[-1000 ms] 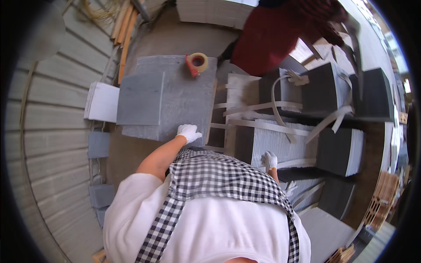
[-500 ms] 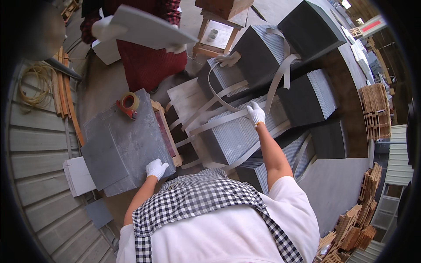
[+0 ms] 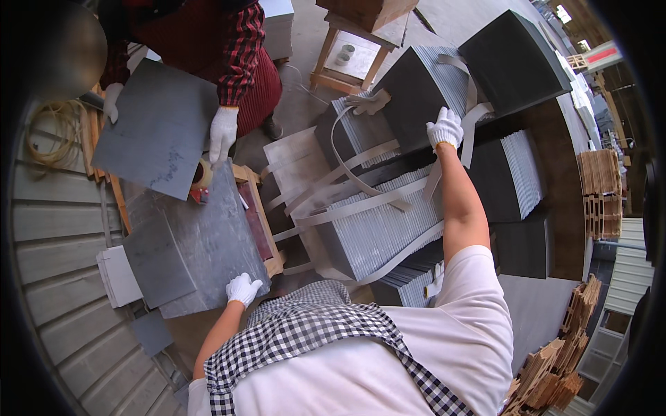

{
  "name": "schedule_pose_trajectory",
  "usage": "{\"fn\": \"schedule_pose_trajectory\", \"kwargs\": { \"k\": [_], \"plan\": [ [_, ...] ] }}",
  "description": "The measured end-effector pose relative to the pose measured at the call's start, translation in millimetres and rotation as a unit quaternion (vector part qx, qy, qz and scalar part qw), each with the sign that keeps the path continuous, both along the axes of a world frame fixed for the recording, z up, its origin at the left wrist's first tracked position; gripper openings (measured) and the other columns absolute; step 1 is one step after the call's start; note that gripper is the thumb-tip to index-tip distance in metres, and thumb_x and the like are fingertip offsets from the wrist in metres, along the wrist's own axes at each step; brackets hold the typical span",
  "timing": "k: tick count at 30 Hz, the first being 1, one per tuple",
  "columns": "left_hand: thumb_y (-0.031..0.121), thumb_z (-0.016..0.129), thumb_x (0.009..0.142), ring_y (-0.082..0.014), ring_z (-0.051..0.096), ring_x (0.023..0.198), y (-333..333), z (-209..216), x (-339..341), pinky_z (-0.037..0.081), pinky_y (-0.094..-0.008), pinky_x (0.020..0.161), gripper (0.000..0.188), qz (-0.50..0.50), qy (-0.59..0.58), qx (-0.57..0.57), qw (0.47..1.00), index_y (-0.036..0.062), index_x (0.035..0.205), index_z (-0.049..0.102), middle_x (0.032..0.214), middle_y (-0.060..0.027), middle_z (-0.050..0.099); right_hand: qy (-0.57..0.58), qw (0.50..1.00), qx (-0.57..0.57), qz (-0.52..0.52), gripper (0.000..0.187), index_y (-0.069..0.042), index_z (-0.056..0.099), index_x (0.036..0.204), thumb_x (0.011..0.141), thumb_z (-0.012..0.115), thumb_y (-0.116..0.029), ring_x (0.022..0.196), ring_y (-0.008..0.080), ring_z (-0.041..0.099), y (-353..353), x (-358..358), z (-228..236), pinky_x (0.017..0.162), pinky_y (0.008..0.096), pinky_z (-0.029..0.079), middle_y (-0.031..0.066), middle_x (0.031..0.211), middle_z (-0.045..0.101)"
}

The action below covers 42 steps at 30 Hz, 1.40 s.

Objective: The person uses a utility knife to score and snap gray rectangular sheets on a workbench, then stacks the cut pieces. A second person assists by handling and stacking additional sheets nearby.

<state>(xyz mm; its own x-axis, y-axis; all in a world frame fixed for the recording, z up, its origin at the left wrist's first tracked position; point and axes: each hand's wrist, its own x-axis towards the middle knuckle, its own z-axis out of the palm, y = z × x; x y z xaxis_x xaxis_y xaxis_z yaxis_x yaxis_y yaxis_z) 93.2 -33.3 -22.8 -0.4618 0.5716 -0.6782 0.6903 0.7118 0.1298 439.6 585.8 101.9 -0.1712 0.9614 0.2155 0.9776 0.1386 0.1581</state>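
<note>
- Dark grey, rectangular, stone-like slabs [image 3: 413, 97] stand in a stack at the fingertips of the white-gloved right hand [image 3: 445, 128], contact unclear; those fingers extend, slightly parted, apparently empty. A flat palm would likely spare the edges.
- Grey, rectangular, scuffed-topped table [image 3: 215, 236] lies under the white-gloved left hand [image 3: 243, 289], half-curled, grip impossible to tell.
- Brown, square-sided wooden box [image 3: 362, 10], beyond the right fingers, hides its contents.

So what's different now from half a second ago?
The person's right hand has reached farther out, from the strapped middle stack to beside a dark slab stack; any grip is unclear. The co-worker has brought the grey slab toward the person, over the tabletop's far end. The left hand stays at the tabletop's near edge; the tape dispenser remains on top.
</note>
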Motion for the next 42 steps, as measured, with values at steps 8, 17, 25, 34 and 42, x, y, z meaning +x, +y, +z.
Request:
{"fn": "schedule_pose_trajectory", "kwargs": {
  "k": [8,17,25,34,42],
  "plan": [
    [0.058,0.065,0.082,-0.0408,0.068,0.1,10.1,5.2,9.0,0.051,-0.0505,0.088,0.058,0.025,0.014,-0.036,0.999,0.0025,0.1,0.07,0.102,-0.0249,0.071,0.003,0.994,-0.002,-0.112,0.04,-0.012,0.062,0.122,0.088,0.062,-0.034,0.117,0.0316,0.062,19.4,-20.3,14.9,0.095,0.0442,0.051,0.0134,0.125,0.064],
    [0.051,0.064,0.081,-0.0375,0.07,0.101,30.8,25.3,3.1,0.051,-0.0493,0.089,0.053,0.027,0.002,-0.069,0.997,0.0027,0.103,0.071,0.106,-0.0223,0.073,-0.046,0.995,0.07,-0.055,0.036,-0.015,0.067,0.116,0.086,0.06,-0.034,0.1,0.0375,0.067,29.4,11.2,-8.9,0.082,0.0491,0.055,0.0176,0.11,0.068],
    [0.055,0.061,0.082,-0.0387,0.071,0.099,40.9,28.1,17.3,0.055,-0.0493,0.084,0.057,-0.011,-0.087,-0.122,0.989,0.0033,0.102,0.076,0.104,-0.0228,0.073,-0.02,0.998,0.046,-0.029,0.033,-0.014,0.064,0.111,0.087,0.063,-0.037,0.101,0.0367,0.067,15.5,-20.2,3.8,0.081,0.0512,0.056,0.0173,0.11,0.067],
    [0.063,0.052,0.09,-0.0426,0.068,0.099,48.7,37.1,44.3,0.053,-0.0482,0.088,0.066,-0.055,-0.222,-0.074,0.971,0.0014,0.095,0.076,0.102,-0.0249,0.071,0.005,0.987,-0.161,-0.021,0.049,-0.009,0.066,0.114,0.091,0.063,-0.052,0.109,0.0384,0.067,42.2,-53.7,14.0,0.089,0.0495,0.054,0.0199,0.111,0.072],
    [0.061,0.054,0.088,-0.0441,0.067,0.098,-2.3,24.9,40.5,0.052,-0.049,0.087,0.065,0.011,-0.199,-0.038,0.979,-0.0006,0.093,0.074,0.101,-0.0284,0.07,0.054,0.972,-0.219,0.066,0.042,-0.006,0.074,0.106,0.091,0.062,-0.044,0.103,0.0399,0.068,41.5,-102.0,-10.3,0.09,0.0465,0.055,0.021,0.107,0.072]
  ]
}}
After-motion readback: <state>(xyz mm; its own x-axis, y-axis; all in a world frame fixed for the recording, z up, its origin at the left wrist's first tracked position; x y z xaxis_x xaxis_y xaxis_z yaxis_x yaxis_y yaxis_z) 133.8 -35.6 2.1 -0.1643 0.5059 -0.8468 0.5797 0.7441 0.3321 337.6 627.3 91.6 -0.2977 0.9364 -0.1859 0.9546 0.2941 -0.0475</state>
